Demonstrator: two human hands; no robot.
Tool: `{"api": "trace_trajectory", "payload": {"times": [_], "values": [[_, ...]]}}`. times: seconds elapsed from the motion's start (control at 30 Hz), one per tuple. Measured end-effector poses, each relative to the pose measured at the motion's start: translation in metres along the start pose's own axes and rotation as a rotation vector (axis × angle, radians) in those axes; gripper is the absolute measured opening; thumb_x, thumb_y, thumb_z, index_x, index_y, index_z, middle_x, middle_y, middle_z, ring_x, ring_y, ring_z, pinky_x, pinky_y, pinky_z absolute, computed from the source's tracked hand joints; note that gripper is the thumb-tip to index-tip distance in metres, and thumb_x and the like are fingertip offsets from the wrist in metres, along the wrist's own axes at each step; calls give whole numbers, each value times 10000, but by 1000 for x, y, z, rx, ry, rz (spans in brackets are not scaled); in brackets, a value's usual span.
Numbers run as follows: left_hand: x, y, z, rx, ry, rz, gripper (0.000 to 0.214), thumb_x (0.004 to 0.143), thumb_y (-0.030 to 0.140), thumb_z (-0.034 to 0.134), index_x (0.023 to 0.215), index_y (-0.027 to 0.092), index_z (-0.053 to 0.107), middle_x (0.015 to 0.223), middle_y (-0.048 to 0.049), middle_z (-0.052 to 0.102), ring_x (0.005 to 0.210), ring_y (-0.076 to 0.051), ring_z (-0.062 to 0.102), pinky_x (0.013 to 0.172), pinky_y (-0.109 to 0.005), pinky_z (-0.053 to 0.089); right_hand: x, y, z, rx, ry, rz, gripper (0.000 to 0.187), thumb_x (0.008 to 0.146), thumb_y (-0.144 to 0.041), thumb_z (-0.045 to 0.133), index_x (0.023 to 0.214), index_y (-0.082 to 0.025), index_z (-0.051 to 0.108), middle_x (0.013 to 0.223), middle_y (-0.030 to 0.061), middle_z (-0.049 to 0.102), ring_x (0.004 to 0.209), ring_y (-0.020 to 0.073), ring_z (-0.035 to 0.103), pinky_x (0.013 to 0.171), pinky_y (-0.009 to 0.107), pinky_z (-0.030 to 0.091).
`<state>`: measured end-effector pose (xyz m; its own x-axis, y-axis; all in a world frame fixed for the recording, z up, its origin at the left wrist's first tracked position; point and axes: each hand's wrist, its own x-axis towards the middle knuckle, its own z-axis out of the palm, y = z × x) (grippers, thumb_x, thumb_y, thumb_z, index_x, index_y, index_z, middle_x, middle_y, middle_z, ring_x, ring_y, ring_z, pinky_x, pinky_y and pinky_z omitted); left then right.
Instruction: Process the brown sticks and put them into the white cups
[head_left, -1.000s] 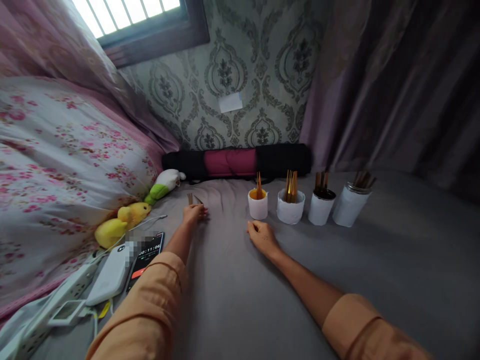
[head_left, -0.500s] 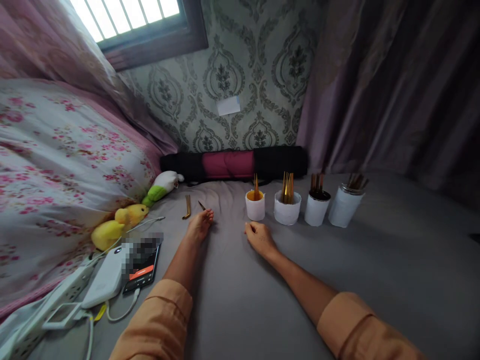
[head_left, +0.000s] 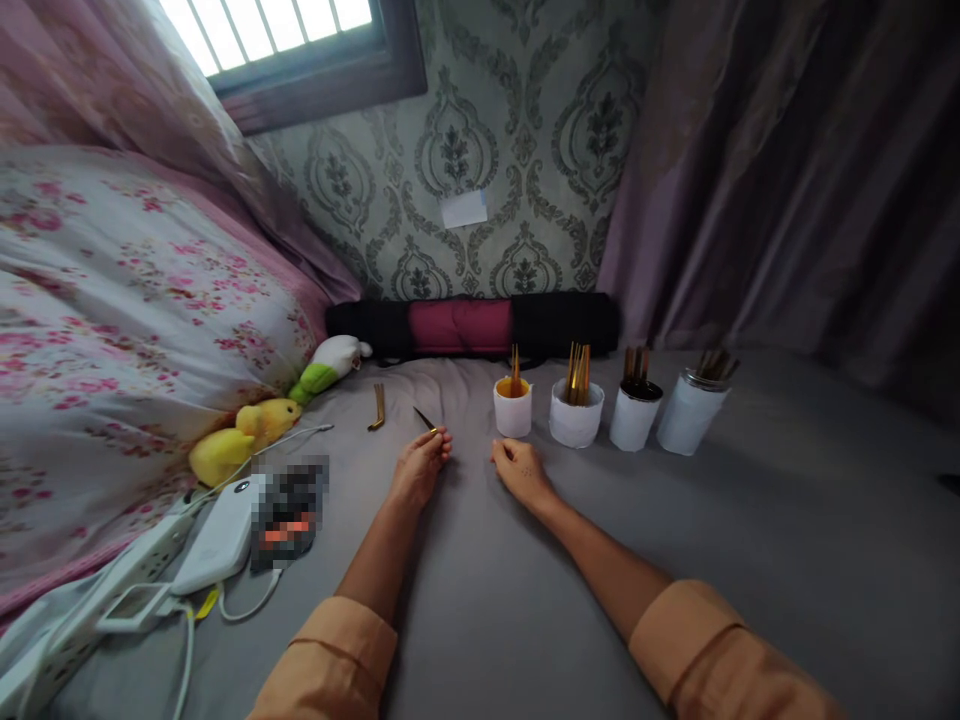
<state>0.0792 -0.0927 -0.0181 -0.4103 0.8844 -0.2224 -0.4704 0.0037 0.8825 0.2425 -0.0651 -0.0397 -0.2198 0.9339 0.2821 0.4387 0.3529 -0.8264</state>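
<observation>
My left hand [head_left: 421, 468] is closed in a pinch on a slim, pointed, dark-and-gold tool [head_left: 425, 418] that resembles tweezers. Its dark point angles up and away to the left. My right hand [head_left: 521, 470] rests on the sheet with curled fingers, and whatever is inside them is hidden. Just beyond it stands a white-wrapped cup [head_left: 513, 413] with a yellow inside and thin gold pieces upright in it. Left of my left hand lies a small bunch of slim gold tools [head_left: 378, 408] with bent ends.
A wide white cup [head_left: 576, 425], a dark-rimmed white cup [head_left: 632, 425] and a tilted white can [head_left: 688, 420] hold slender sticks or tools. A black-and-maroon roll [head_left: 461, 327] lies along the wall. Plush toys [head_left: 266, 420], a power bank [head_left: 219, 540] and a power strip [head_left: 97, 610] sit at left.
My left hand has moved right with the slim tool, closer to my right hand, and more of the tool shows. My right hand stays nearly in place. The view has shifted slightly.
</observation>
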Motion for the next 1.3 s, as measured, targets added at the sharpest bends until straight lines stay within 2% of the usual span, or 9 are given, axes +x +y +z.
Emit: {"api": "trace_trajectory", "payload": {"times": [0.27,0.47,0.6,0.93,1.3], "values": [[-31,-11,9,28,-100,32,187,694,145,613,877,103,609,762,-65,624,569,-64,547,518,-173,422,-1,-2,-4,131,-74,24,420,825,-437,345,643,-134,573,495,1,521,455,98,467,458,200,320],[-43,-20,14,86,-185,95,310,657,265,659,913,101,596,758,-58,627,565,-69,542,508,-180,409,1,0,-4,211,-100,20,433,816,-476,356,661,-135,574,521,11,531,465,102,481,453,200,345],[-48,-24,16,183,-171,134,355,660,318,645,933,97,592,774,-75,641,541,-78,543,481,-193,409,2,1,-4,229,-120,19,432,815,-484,362,678,-137,581,532,10,541,462,98,480,458,201,359],[-59,-29,24,415,-194,232,287,694,280,561,906,99,628,697,-39,628,486,-78,518,438,-190,390,0,-9,-11,348,-148,65,403,782,-477,420,723,-123,601,523,-13,505,416,78,427,399,195,339],[-62,-34,20,668,-217,458,292,752,256,501,963,136,662,741,-49,656,587,-102,553,573,-211,443,1,-13,-13,442,-133,149,358,754,-457,467,744,-123,594,529,-24,480,395,61,408,354,177,319]]}}
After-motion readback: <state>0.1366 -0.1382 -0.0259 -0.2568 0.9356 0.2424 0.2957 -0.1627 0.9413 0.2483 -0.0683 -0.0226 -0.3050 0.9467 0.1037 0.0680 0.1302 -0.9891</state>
